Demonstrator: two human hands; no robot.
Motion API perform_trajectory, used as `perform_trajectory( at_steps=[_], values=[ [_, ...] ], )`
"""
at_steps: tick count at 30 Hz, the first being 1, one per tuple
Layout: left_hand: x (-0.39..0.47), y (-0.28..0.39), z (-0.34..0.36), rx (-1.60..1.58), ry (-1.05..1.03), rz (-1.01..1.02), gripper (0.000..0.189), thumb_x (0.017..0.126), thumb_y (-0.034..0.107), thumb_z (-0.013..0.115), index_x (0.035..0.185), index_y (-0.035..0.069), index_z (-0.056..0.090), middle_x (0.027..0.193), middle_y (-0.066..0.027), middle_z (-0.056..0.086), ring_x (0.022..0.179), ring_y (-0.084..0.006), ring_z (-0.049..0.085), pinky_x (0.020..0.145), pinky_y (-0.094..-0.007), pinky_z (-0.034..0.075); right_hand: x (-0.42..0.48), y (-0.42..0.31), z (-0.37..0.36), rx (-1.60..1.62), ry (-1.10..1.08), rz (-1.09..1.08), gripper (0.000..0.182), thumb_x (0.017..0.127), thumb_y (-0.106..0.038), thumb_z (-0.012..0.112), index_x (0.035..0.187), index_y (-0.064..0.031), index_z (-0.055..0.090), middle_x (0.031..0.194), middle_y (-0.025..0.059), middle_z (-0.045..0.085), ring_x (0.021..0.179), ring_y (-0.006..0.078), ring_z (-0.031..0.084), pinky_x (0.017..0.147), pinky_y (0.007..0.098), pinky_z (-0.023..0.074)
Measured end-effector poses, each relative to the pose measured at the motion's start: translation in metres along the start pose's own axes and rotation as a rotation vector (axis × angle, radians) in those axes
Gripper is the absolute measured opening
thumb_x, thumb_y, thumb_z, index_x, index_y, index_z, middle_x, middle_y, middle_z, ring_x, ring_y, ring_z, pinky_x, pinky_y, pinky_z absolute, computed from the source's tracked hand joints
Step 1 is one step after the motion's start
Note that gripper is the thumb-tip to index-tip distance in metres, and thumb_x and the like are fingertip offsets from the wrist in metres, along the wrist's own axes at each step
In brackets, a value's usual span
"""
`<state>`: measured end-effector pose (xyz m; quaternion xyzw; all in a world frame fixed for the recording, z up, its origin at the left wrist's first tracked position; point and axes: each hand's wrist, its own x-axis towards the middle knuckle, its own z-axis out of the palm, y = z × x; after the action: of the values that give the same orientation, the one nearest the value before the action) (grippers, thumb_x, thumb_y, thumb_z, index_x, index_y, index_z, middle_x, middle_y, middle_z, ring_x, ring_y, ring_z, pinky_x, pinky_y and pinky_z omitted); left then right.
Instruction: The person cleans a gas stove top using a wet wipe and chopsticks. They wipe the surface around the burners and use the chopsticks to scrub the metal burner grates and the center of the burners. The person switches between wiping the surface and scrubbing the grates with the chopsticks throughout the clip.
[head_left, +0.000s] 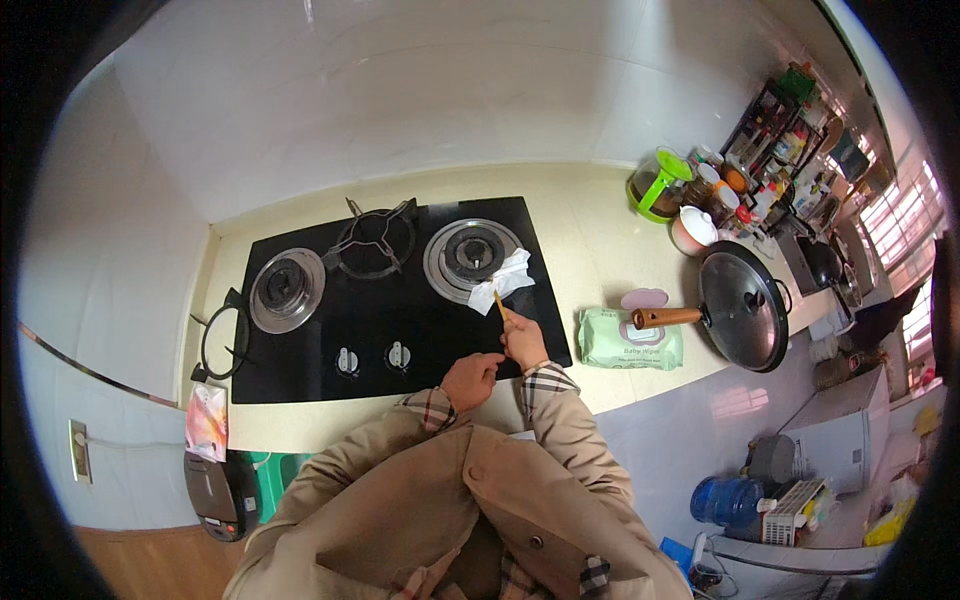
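My right hand (525, 341) grips a thin wooden stick (500, 304) over the right side of the black glass gas cooktop (315, 375). The far end of the stick presses on a crumpled white wipe (510, 281). That wipe lies across the front right part of the metal ring of the right burner (474, 255). My left hand (471, 381) rests at the cooktop's front edge, beside my right wrist. Its index finger is stretched out and nothing shows in it; the palm side is hidden. To the right lies a green pack of baby wipes (600, 341) with its lid up.
A lidded wok (742, 307) stands at the right, its wooden handle reaching over the wipes pack. One pan support (225, 337) leans off the cooktop's left edge; another (375, 240) sits on the back burner. Jars (701, 184) and a green-handled jug (660, 187) crowd the back right.
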<state>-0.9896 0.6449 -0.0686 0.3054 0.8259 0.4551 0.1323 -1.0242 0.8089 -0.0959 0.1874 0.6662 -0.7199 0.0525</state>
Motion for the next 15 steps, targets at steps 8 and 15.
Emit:
perform_trajectory(
  at_steps=[8,15],
  values=[
    [0.023,-0.012,-0.003,0.17,0.226,0.068,0.022,0.085,0.007,0.052,0.105,0.005,0.061,0.089,-0.014,0.06,0.078,-0.0312,0.06,0.066,-0.0416,0.049,-0.018,-0.028,0.012,-1.059,0.339,-0.356,0.035,0.088,-0.016,0.052,0.123,-0.0153,0.057,0.079,0.0217,0.064,0.071,0.0391,0.063,0.061,0.0486,0.0503],
    [0.02,-0.027,-0.002,0.102,0.24,0.176,0.02,0.084,0.005,0.052,0.103,0.007,0.06,0.086,-0.0122,0.058,0.073,-0.0304,0.061,0.062,-0.0388,0.05,0.015,-0.03,-0.003,-1.026,0.34,-0.424,0.032,0.086,-0.014,0.054,0.117,-0.0181,0.062,0.079,0.0226,0.064,0.072,0.0391,0.063,0.064,0.0487,0.0505]
  ],
)
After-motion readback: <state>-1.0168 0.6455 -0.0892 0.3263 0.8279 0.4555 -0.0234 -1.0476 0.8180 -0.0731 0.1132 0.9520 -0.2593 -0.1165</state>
